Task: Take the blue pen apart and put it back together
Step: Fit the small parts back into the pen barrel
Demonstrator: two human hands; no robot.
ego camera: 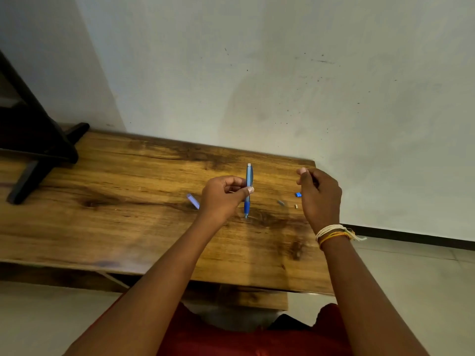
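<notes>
View from the head camera, looking down on a wooden tabletop point(115, 201) set against a pale wall point(257, 73). The left hand point(222, 199) pinches the blue pen point(248, 188) at mid-length between thumb and fingers, holding it nearly upright above the wood, with the pale cap end toward the wall and the darker blue grip and tip pointing down toward the near side. The right hand point(318, 195) is raised to the right of the pen, apart from it, its fingers curled inward and the thumb pressed to the fingertips; whether it grips anything cannot be told. Thread bands point(332, 233) circle the right wrist. Loose small parts lie on the tabletop: a pale bluish piece point(193, 200) just left of the left hand, a grey piece point(281, 202), a tiny tan piece point(296, 206) and a small blue piece point(298, 194) near the right hand. A dark stand point(38, 150) occupies the far left corner.
</notes>
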